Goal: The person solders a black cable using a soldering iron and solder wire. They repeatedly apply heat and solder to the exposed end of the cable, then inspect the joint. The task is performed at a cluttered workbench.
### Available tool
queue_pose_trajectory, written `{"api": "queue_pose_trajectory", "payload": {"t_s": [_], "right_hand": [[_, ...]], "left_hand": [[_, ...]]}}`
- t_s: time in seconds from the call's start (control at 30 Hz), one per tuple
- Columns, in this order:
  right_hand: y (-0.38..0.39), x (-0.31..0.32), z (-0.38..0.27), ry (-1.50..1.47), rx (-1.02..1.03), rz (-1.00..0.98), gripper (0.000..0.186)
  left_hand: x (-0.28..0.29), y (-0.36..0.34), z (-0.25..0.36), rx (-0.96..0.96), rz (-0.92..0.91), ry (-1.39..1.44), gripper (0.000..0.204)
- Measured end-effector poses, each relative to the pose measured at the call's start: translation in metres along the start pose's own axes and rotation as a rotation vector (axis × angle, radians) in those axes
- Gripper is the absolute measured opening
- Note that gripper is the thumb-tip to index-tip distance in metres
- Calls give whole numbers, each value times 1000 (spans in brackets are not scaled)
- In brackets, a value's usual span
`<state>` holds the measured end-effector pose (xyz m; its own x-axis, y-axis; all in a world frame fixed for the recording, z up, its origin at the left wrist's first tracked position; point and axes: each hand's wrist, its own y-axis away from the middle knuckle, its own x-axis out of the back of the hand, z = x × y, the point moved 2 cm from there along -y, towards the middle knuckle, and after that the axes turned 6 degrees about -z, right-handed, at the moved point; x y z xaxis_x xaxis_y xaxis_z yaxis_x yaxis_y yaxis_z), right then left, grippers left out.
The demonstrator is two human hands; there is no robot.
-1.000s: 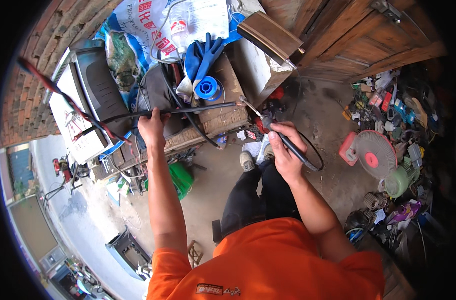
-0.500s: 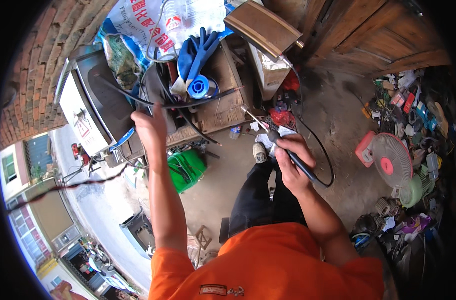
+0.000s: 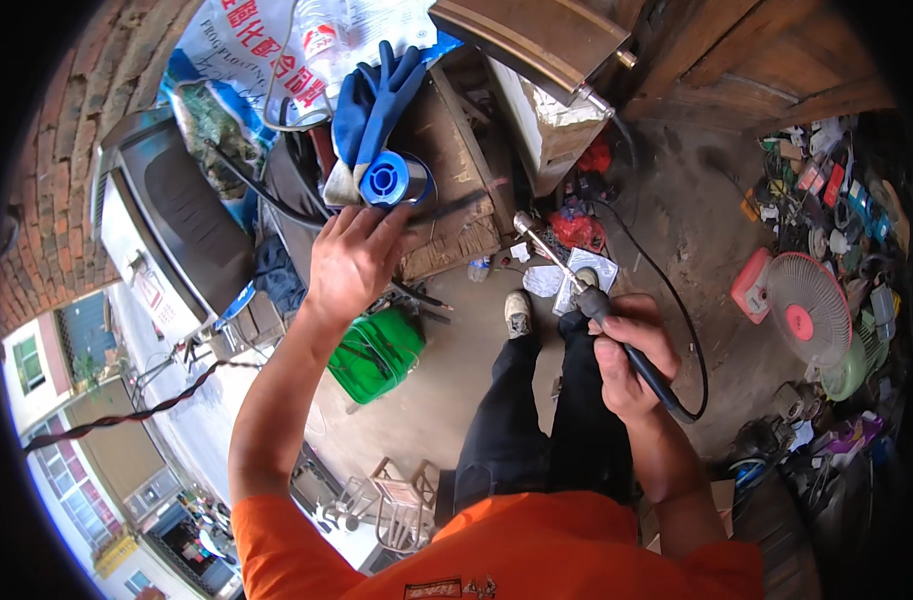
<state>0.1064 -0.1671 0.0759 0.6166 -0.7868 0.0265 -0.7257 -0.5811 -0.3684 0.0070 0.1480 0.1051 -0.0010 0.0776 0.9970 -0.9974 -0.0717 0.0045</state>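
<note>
My left hand (image 3: 354, 258) reaches over the wooden bench edge, its fingers stretched over a thick black cable (image 3: 261, 193). Whether they press on the cable cannot be seen. Just beyond the fingertips stands a blue spool (image 3: 386, 178) wound with grey wire. A pair of blue-palmed work gloves (image 3: 378, 105) lies behind the spool. In my right hand (image 3: 636, 350) is a soldering iron (image 3: 586, 298), gripped round its black handle. Its metal tip points up and left toward the bench corner, apart from the bench. A black cord (image 3: 676, 300) loops from the handle's end.
The worn wooden bench (image 3: 446, 235) carries a dark machine housing (image 3: 176, 210) at left. A brown metal box (image 3: 536, 45) rests on a pale block (image 3: 546, 125). Below are a green bin (image 3: 376, 355) and a red bag (image 3: 578, 230). A fan (image 3: 804, 310) and piled scrap stand right.
My left hand has moved right and down along the cable, toward the blue spool. My right hand has shifted slightly right and lower with the soldering iron. The view has shifted a little.
</note>
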Motion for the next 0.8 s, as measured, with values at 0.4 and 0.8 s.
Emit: {"api": "queue_pose_trajectory", "payload": {"t_s": [0.4, 0.8], "right_hand": [[8, -31, 43, 145, 181, -23, 26], [-5, -37, 49, 204, 176, 6, 29]], "left_hand": [[-3, 29, -19, 38, -174, 309, 19], [-21, 45, -10, 30, -80, 183, 22]]}}
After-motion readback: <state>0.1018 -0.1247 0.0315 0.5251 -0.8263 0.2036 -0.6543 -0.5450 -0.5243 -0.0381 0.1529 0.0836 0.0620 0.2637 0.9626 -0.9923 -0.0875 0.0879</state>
